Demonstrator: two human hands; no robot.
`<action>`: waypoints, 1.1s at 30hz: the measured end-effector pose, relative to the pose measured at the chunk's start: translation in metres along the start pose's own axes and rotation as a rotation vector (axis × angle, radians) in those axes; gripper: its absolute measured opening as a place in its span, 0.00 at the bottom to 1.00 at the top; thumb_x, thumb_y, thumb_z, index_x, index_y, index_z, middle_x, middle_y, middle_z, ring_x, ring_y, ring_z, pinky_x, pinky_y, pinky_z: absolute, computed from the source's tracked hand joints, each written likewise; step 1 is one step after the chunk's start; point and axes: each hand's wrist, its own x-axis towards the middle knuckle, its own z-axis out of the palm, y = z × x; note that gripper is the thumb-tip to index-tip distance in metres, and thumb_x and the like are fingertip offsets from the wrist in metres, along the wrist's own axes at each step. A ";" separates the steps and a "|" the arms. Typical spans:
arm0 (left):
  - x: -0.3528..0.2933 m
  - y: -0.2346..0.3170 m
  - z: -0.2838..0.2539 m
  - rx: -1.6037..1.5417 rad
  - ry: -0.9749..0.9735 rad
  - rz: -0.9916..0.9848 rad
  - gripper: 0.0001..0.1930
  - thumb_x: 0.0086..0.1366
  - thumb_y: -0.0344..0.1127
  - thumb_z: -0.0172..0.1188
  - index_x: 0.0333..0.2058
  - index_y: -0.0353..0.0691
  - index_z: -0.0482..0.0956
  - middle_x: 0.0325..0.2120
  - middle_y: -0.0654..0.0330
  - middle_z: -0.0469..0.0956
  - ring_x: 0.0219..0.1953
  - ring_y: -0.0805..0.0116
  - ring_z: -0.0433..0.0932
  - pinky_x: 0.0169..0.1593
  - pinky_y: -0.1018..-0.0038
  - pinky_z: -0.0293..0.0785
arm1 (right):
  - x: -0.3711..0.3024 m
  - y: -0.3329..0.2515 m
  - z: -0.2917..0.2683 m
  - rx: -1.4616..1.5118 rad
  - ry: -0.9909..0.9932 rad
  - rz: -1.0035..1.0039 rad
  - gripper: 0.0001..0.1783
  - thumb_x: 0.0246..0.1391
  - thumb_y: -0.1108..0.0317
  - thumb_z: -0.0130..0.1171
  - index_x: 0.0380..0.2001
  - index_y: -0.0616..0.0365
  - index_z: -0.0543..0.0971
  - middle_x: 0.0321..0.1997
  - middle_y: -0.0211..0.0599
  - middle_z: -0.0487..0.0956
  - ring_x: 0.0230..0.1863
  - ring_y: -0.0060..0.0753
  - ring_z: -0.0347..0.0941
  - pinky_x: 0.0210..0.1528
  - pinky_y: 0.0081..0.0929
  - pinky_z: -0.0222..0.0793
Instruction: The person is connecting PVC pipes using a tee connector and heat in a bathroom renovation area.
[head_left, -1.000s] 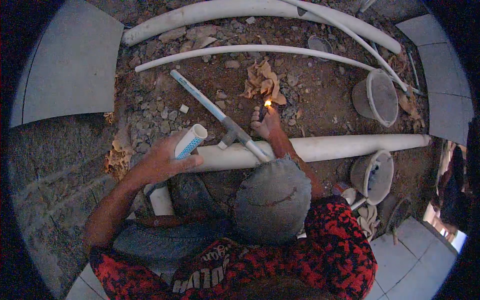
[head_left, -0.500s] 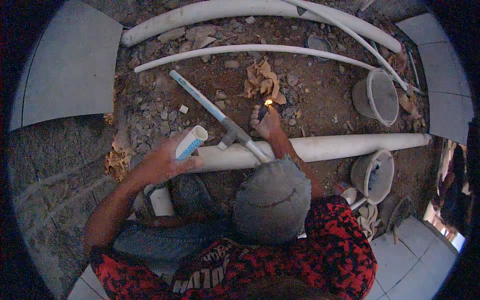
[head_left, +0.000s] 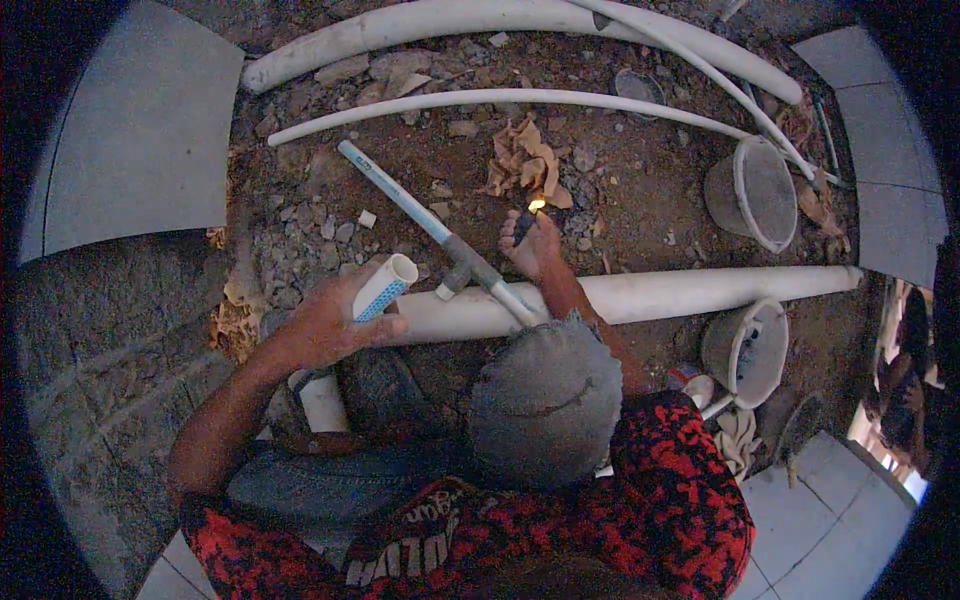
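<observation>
My left hand (head_left: 325, 318) is wrapped round a short white PVC pipe piece (head_left: 381, 290) with blue markings, its open end pointing up and away. Farther forward, my right hand (head_left: 535, 245) is closed on a small dark lighter (head_left: 523, 226), mostly covered by the fingers. A small yellow flame (head_left: 537, 204) burns at its top, against the lower edge of crumpled brown paper (head_left: 525, 158) on the dirt; I cannot tell whether the paper burns. Between the hands, a pipe (head_left: 400, 200) with a grey tee fitting (head_left: 468, 262) slants across a thick white pipe (head_left: 690, 292).
A thin white pipe (head_left: 480, 97) and a thick one (head_left: 440, 28) lie beyond the paper. Two buckets, one far (head_left: 750, 195) and one near (head_left: 745, 350), stand at the right. Tiled slabs (head_left: 150, 140) border the rubble-strewn dirt. A knee and a grey cap (head_left: 545, 410) fill the near middle.
Both hands, the pipe piece and the flame hold almost the same places. At the far right edge, a dark, unclear figure has shifted slightly.
</observation>
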 end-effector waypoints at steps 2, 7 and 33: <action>-0.001 0.006 -0.001 -0.023 -0.022 -0.079 0.38 0.54 0.54 0.61 0.56 0.36 0.59 0.40 0.50 0.74 0.43 0.58 0.73 0.49 0.64 0.67 | 0.002 0.000 -0.001 -0.004 0.063 -0.034 0.24 0.53 0.46 0.43 0.35 0.59 0.70 0.28 0.34 0.70 0.28 0.33 0.66 0.31 0.29 0.64; -0.003 -0.005 0.000 -0.014 -0.016 -0.054 0.38 0.54 0.55 0.60 0.56 0.36 0.60 0.41 0.49 0.73 0.44 0.57 0.72 0.50 0.65 0.66 | 0.005 0.003 -0.001 -0.038 -0.020 -0.037 0.24 0.54 0.48 0.42 0.36 0.60 0.70 0.27 0.35 0.71 0.29 0.34 0.67 0.31 0.29 0.66; 0.035 -0.030 -0.002 -0.003 0.052 -0.232 0.43 0.53 0.57 0.60 0.58 0.34 0.53 0.38 0.46 0.72 0.42 0.54 0.72 0.49 0.63 0.67 | -0.167 -0.003 0.052 -1.776 0.451 -0.546 0.30 0.54 0.50 0.51 0.53 0.59 0.64 0.47 0.57 0.72 0.50 0.51 0.69 0.52 0.38 0.63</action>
